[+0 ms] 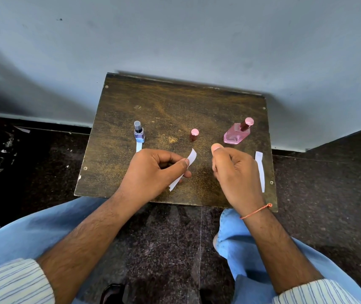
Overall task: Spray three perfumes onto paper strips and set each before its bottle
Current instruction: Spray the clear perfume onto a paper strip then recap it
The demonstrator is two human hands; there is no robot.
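My left hand pinches a white paper strip between thumb and fingers, holding it slantwise over the table's front middle. My right hand hovers just right of it, fingers curled and thumb raised; I see nothing inside it. A blue perfume bottle stands at the left with a strip lying before it, partly hidden by my left hand. A small dark-red piece with a pink top stands in the middle. A pink bottle with a pink cap stands at the right. Another strip lies by the right edge.
The small dark wooden table stands against a grey wall. Its back half is bare wood. My knees in blue trousers are below its front edge, over a dark speckled floor.
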